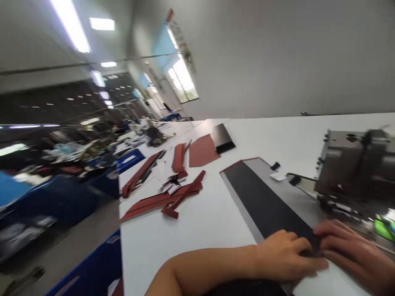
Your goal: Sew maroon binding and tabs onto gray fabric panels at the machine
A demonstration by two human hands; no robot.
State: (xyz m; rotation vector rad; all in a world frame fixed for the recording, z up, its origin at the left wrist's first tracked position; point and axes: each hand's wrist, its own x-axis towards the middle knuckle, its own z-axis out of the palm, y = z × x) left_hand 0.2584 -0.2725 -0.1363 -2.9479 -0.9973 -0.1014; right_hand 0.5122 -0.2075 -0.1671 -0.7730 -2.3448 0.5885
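Observation:
The view is strongly tilted. A long black panel [265,201] with a grey border and a thin red-brown edge lies on the white table [185,250]. My left hand [284,255] and my right hand [348,250] meet at its near end, with the fingers of both pinching the panel there. Their fingertips partly hide that end. A grey metal sewing machine head [354,164] stands just beyond my right hand. A small white tag [277,176] and a black clip [275,166] lie beside the panel.
Red-brown leather strips [160,201] and a flat piece [202,151] lie across the table, with a black rectangular piece [222,137] beyond them. Blue bins [92,263] line the table's edge. A cluttered workshop stretches behind.

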